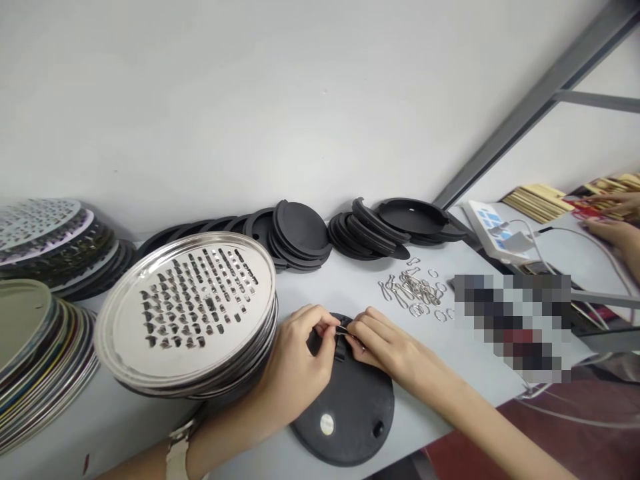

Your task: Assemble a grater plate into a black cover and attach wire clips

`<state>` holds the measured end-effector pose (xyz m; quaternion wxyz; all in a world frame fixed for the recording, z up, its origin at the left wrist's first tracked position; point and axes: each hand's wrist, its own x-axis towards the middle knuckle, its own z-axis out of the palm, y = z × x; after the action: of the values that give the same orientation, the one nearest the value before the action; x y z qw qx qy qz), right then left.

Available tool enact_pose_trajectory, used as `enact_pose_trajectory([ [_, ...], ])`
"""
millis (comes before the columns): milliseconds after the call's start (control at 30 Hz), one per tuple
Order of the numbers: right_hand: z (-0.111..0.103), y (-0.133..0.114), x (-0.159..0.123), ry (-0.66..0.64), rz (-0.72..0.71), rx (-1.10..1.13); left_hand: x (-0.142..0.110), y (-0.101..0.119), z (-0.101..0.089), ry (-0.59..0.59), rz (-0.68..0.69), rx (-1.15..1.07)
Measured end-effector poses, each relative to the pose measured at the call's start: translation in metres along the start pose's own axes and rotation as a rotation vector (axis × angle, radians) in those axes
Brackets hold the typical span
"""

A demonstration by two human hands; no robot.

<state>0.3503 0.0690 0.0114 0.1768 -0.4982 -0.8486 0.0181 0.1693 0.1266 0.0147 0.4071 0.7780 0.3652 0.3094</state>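
Near the front edge of the table (345, 287), I see a black disc (350, 407) lying flat, its far part half hidden by hands. The left hand (307, 347) and right hand (383, 343) both pinch a small thin piece (341, 330) above it, too covered to identify. Beyond the metal clips (417, 290), blurring masks something; leftmost, a plate stack (47, 380) is cut off.

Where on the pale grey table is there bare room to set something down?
Table between the silvery metal clips and right forearm; also between the black round trays and left hand. Crowded: left, where a silvery perforated metal disc tops a stack beside multicoloured round plates.
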Motion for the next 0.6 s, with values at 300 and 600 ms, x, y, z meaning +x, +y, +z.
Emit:
enact_pose_trajectory([
  [300,0.0009,-0.0024,0.0011,0.012,0.069,0.060,0.0008,-0.0021,0.0005,0.016,-0.007,-0.045],
  [600,0.0012,-0.0051,0.0018,-0.009,0.157,0.198,0.0015,-0.0032,0.0001,-0.006,0.003,-0.016],
])
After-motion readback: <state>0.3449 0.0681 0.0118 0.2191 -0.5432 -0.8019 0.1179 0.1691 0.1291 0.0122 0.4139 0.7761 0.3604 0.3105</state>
